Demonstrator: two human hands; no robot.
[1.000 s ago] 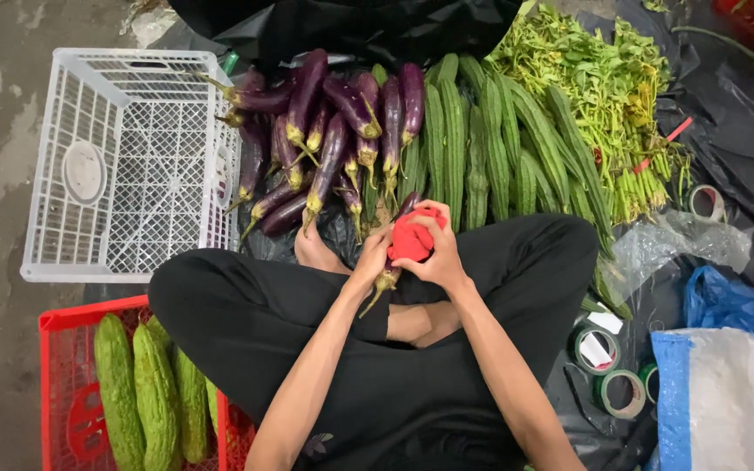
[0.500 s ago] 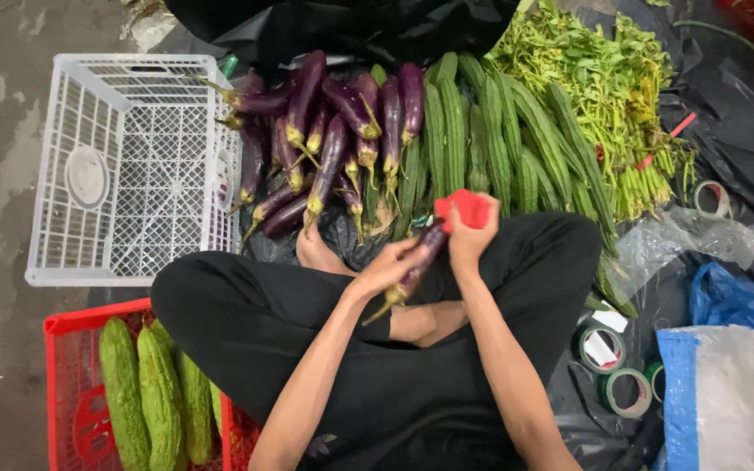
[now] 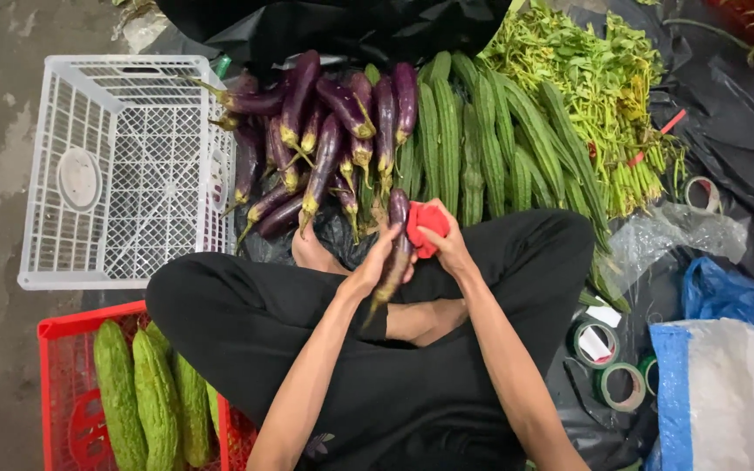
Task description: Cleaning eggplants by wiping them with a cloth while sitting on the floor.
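Observation:
I sit cross-legged in black trousers. My left hand [image 3: 375, 266] grips a long purple eggplant [image 3: 398, 211] near its stem end, tip pointing away from me. My right hand [image 3: 448, 244] presses a red cloth [image 3: 425, 221] against the eggplant's upper part. Just beyond my hands lies a pile of purple eggplants [image 3: 325, 131] on black plastic sheet.
A white plastic crate [image 3: 124, 166] stands at the left. A red crate [image 3: 67, 384] with bitter gourds [image 3: 154, 397] is at lower left. Ridged green gourds [image 3: 482, 139], leafy greens [image 3: 595, 78], tape rolls [image 3: 608, 362] and a blue-white sack [image 3: 726, 392] lie to the right.
My right hand lifted the red cloth off the eggplant, then came back down onto it. The left hand kept hold of the eggplant and turned it slightly.

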